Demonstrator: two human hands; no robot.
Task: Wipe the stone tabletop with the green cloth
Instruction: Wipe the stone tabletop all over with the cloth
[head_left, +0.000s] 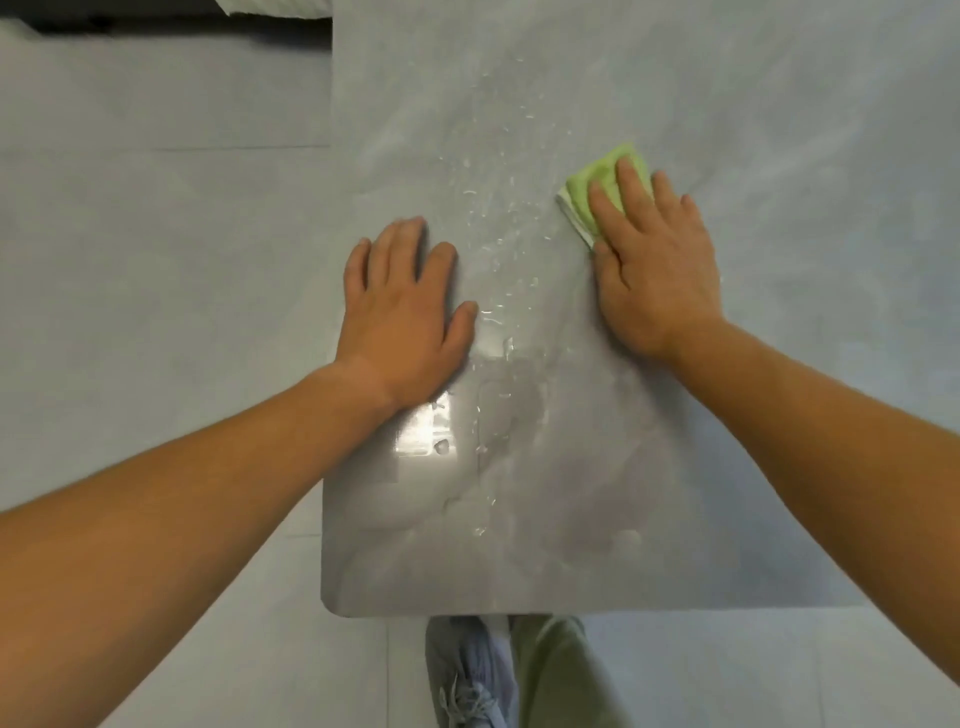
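The grey stone tabletop (701, 493) fills the middle and right of the view, with its left edge and rounded near-left corner visible. A trail of water droplets (493, 218) runs down its middle. The folded green cloth (597, 187) lies flat on the stone, right of the droplets. My right hand (654, 265) presses down on the cloth, fingers spread over it, covering its near part. My left hand (405, 312) rests flat on the tabletop near the left edge, palm down, fingers apart, holding nothing.
Pale grey floor tiles (156, 260) lie left of and below the table. My shoe (467, 675) and green trouser leg (556, 670) show under the near edge. A white object (275, 6) sits at the top left, beyond a dark strip.
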